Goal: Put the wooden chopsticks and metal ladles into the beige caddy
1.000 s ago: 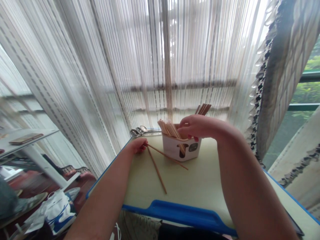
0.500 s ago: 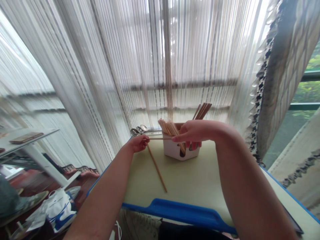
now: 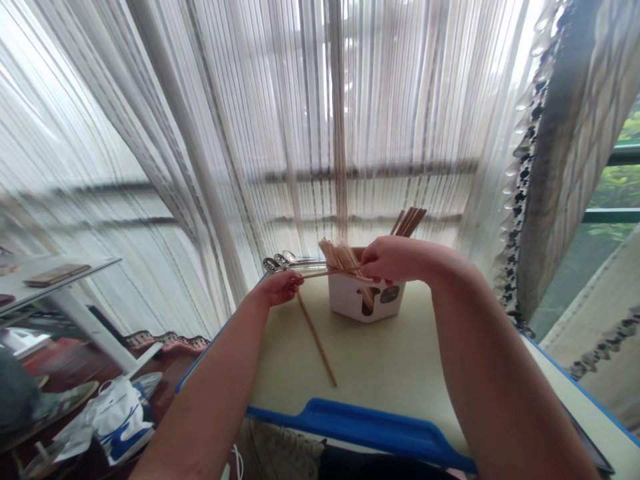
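A white holder stands at the far side of a pale table and holds light wooden chopsticks and darker ones. My right hand is closed over the holder's top, pinching one chopstick that runs level to the left. My left hand is curled at the left, fingers closed on the near end of another chopstick that lies slanting on the table.
Several metal spoons lie at the table's far left edge. A blue rim runs along the near edge. Striped curtains hang right behind the table. Left and below are a shelf and a white bag on the floor.
One chopstick that lay on the table by the holder has been lifted by my right hand and now sits level at the holder's top. My left hand has stayed at the other chopstick.
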A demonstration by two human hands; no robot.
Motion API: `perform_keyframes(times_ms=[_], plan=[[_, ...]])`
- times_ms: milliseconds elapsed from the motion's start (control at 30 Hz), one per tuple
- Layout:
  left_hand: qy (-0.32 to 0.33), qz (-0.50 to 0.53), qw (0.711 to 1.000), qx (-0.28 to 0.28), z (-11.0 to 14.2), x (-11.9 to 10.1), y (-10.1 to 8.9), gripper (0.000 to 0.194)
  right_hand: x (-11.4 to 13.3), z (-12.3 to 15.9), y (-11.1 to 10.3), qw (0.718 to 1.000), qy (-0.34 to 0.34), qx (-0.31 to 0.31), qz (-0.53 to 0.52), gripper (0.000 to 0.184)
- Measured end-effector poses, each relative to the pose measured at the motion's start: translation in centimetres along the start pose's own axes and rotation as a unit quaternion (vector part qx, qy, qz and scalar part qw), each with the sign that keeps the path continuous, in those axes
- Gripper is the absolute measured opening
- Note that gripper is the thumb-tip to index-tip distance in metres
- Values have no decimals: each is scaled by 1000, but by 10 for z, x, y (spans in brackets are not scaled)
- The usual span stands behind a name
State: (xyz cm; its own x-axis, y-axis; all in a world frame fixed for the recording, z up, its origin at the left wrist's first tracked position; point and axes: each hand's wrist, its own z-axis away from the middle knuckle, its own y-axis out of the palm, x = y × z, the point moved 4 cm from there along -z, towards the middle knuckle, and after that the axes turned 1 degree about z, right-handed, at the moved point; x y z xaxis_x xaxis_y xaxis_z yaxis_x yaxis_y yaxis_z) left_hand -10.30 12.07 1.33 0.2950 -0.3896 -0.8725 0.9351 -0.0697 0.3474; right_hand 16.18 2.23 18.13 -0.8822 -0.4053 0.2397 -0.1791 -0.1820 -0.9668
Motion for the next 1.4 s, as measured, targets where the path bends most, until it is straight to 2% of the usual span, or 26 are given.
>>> perform_keyframes(times_ms=[267, 400, 500, 633, 733, 800, 933, 1100, 1233, 1400], plan=[[-7, -4, 1000, 21, 0, -1, 0, 9, 12, -3, 8, 999, -28, 16, 38, 14], [-7, 4, 999, 34, -1, -5, 0, 19, 6, 0, 2, 1000, -17, 20, -12, 18], [-6, 14, 1000, 14, -5, -7, -3, 23, -2, 3, -12, 992, 6, -60, -109, 19], [-5, 14, 1000, -1, -10, -8, -8, 19, -15, -4, -28, 949, -3, -215, -231, 24], [-4, 10, 1000, -1, -11, -9, -10, 18, -24, -17, -33, 923, -13, -315, -220, 26], [-4, 4, 1000, -4, -12, -10, -13, 18, -29, -27, -33, 919, -7, -350, -183, 24], [-7, -14, 1000, -10, -17, -10, -20, 17, -37, -43, -29, 925, 35, -353, -133, 28], [-15, -30, 999, -10, -23, -8, -25, 16, -51, -57, -22, 943, 93, -309, -76, 30], [-13, -38, 999, -15, -21, -7, -19, 18, -59, -63, -17, 948, 100, -302, -13, 34], [-14, -39, 999, -18, -15, -4, -8, 16, -65, -57, -15, 948, 111, -299, 10, 38]])
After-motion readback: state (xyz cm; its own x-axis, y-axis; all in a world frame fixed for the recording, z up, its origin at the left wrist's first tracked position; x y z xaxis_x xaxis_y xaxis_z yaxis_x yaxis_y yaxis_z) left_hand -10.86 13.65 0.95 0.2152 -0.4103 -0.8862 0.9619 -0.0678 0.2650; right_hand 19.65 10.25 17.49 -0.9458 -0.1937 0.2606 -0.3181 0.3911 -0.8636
